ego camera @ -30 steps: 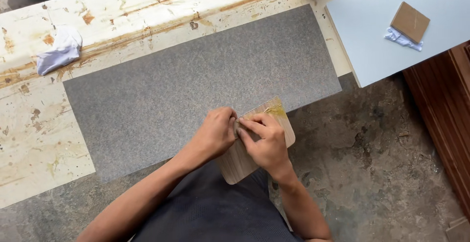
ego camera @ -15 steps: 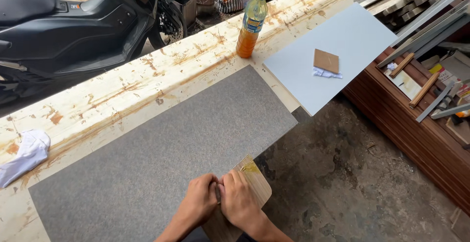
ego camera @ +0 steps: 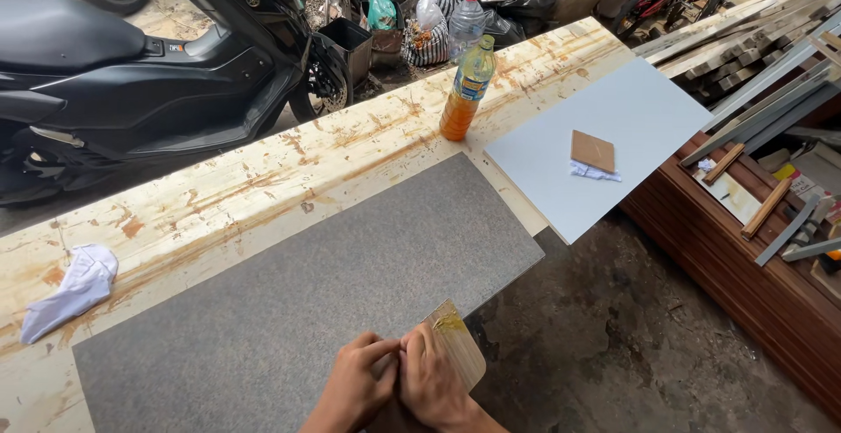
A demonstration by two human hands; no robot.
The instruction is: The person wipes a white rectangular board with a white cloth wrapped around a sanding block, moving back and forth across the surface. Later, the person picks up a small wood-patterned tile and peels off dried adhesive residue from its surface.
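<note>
at the near edge of the workbench, the left hand and the right hand are sitting pressed side by side on a small wooden piece, whose far end, smeared with something yellowish, is poking out just past the near long edge of the grey sheet. the fingers of both hands are curled and bunched together, their tips meeting over the near part of the wood; whether they are pinching something small between them cannot be told. the grey sheet is lying flat along the workbench, taking up most of its near half, with its right corner overhanging the bench edge above the dirt floor. a crumpled white cloth is lying on the stained bench top near its left end, just beside the sheet's far left corner. further on, a pale blue-white panel is resting across the bench's right end, carrying a small brown square piece with a scrap of white paper touching its near side. a plastic bottle of orange liquid is standing upright between the grey sheet and the pale panel, toward the far edge. beyond the bench a black scooter is standing, and to the right, wooden strips are lying on a dark brown cabinet.
</note>
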